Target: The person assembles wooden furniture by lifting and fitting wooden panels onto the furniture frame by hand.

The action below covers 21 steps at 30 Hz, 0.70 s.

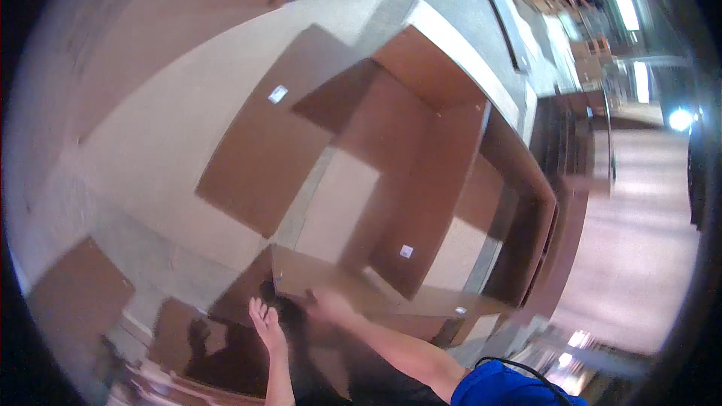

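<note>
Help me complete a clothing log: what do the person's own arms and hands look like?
The left hand and right hand wear no gloves. The left forearm and right forearm are bare. A bright blue sleeve shows on the right side, crossed by a thin black cord. No left sleeve shows.

Grey floor [466, 7] carries everything, bare patches showing upper right and lower left. Big brown cardboard box [444, 188] sits on it mid-view, open, inside visible, loose flaps splayed out; white label on the left flap. Pale tan sheet [173, 128] lies left of the box, looks flat, partly under that flap's outline; can't tell if they touch. Long dark bar [498, 15] on floor upper right, apart from box. Brown panel [83, 286] lower left, blurred, contact with floor unclear.
</note>
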Available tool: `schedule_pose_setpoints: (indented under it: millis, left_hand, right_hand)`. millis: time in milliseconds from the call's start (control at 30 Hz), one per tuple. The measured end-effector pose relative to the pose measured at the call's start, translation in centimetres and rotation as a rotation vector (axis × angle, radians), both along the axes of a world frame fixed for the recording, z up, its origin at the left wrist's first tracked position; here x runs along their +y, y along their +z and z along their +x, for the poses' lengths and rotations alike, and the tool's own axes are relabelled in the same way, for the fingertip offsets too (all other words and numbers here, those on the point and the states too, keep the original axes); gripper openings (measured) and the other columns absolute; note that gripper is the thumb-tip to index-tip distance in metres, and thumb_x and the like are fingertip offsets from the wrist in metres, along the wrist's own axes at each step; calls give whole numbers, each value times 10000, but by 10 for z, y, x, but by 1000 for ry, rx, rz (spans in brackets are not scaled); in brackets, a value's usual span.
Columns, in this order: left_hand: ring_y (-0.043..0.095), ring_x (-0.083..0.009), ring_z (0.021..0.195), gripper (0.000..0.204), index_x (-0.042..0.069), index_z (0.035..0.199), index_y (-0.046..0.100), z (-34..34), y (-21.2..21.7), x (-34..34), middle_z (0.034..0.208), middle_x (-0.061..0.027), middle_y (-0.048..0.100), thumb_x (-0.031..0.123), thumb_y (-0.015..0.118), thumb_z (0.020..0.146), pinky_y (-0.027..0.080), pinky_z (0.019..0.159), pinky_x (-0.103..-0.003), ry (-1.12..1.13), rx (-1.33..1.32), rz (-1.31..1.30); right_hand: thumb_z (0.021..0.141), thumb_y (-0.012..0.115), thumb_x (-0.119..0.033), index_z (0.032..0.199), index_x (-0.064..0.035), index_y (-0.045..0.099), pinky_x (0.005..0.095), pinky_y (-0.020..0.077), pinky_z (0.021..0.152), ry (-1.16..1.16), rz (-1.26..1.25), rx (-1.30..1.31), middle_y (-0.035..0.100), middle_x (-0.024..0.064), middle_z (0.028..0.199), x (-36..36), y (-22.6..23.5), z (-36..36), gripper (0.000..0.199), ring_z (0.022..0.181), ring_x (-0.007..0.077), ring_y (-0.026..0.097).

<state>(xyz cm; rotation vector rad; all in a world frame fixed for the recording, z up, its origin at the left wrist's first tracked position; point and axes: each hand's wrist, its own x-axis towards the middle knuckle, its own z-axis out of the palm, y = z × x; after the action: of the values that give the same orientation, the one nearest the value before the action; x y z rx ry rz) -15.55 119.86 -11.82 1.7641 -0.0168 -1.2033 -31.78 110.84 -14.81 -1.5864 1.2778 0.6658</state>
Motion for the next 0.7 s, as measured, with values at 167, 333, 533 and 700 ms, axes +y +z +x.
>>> schedule_pose_setpoints:
  millis: [167, 333, 533, 700]
  left_hand:
    - [507, -293, 1259, 505, -9, 1401, 431, 21, 3, -20, 1380, -189, 517, 83, 572, 926, 399, 1069, -374, -513, -164, 187]
    - [489, -343, 1245, 423, -5, 1258, 545, 19, 9, -64, 1287, -180, 568, 76, 626, 851, 383, 1076, -435, -1145, -555, 104]
    - [494, -333, 1243, 383, 13, 1223, 569, 4, 16, -98, 1270, -156, 586, 65, 621, 847, 404, 1066, -421, -1477, -637, 41]
    - [495, -323, 1253, 380, 20, 1243, 575, -45, 7, -105, 1307, -137, 577, 128, 598, 879, 390, 1080, -420, -1715, -588, -60]
  right_hand:
    - [828, 681, -284, 1254, -49, 542, 469, 465, 975, -292, -65, -74, 602, 190, 1220, 22, 26, -8, 506, 1133, 383, 571]
    - [863, 616, -228, 1089, -25, 631, 455, 465, 935, -718, -496, 13, 621, 216, 1114, 59, 52, -24, 304, 1078, 380, 567]
    - [920, 621, -260, 1081, -18, 579, 393, 476, 825, -1624, -658, 336, 594, 125, 1008, 135, 64, -55, 294, 909, 250, 576]
    - [964, 596, -357, 1131, -103, 537, 207, 441, 608, -2636, -462, -166, 593, -1, 925, 241, 11, -87, 310, 737, 64, 550]
